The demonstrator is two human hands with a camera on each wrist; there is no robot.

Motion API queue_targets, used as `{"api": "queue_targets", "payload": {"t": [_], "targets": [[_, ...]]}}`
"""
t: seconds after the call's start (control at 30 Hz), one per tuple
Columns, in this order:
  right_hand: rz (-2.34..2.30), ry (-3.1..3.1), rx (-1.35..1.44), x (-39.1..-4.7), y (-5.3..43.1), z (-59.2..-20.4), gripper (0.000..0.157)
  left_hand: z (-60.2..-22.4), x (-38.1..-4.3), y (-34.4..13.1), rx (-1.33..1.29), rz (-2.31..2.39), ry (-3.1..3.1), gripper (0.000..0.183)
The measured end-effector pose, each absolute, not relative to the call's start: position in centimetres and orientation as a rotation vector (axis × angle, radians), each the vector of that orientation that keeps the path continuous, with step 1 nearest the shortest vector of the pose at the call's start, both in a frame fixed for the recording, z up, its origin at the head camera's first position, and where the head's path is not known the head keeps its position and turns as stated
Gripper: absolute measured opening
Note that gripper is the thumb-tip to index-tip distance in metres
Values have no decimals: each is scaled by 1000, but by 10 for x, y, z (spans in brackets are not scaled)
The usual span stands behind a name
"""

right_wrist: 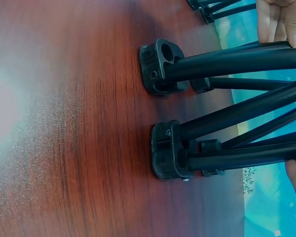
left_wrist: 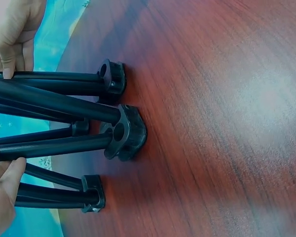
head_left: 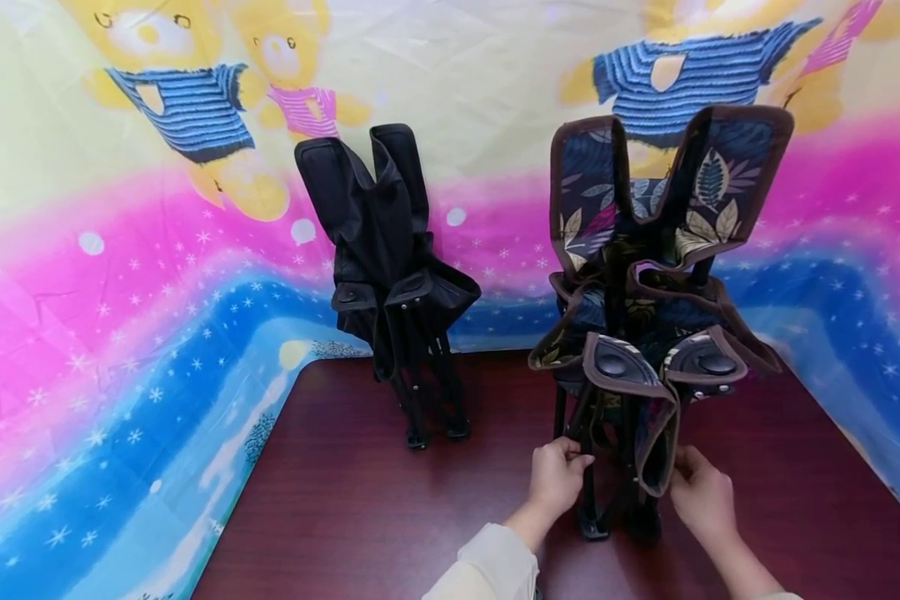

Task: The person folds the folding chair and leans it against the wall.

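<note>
A folded camping chair [head_left: 735, 183] with dark leaf-patterned fabric and brown edging stands upright at the right of the table. My left hand [head_left: 557, 479] pinches one of its black tube legs [left_wrist: 64, 147] on the left side, low down. On the opposite side, my right hand [head_left: 705, 496] holds another leg between thumb and fingers, partly hidden behind the hanging fabric. Black plastic feet [right_wrist: 170, 150] at the leg ends rest on the table, and the legs stand close together.
A smaller black folded chair [head_left: 378, 225] stands farther back to the left on the dark red wooden table [head_left: 360, 517]. Behind and beside the table hangs a colourful cloth [head_left: 495, 192] printed with bears and snowflakes.
</note>
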State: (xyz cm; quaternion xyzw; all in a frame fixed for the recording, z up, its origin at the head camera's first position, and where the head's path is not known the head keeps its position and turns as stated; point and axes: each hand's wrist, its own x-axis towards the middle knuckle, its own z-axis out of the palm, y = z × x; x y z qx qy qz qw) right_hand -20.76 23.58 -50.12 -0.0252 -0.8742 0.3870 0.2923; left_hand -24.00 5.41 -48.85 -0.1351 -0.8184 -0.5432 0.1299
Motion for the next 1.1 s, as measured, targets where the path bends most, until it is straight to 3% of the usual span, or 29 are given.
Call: {"api": "queue_targets", "payload": {"t": [1.1], "targets": [[984,-2407,-160,-244,220,-487,8,-486,-274,54,-245,-1588,-2445,5]]}}
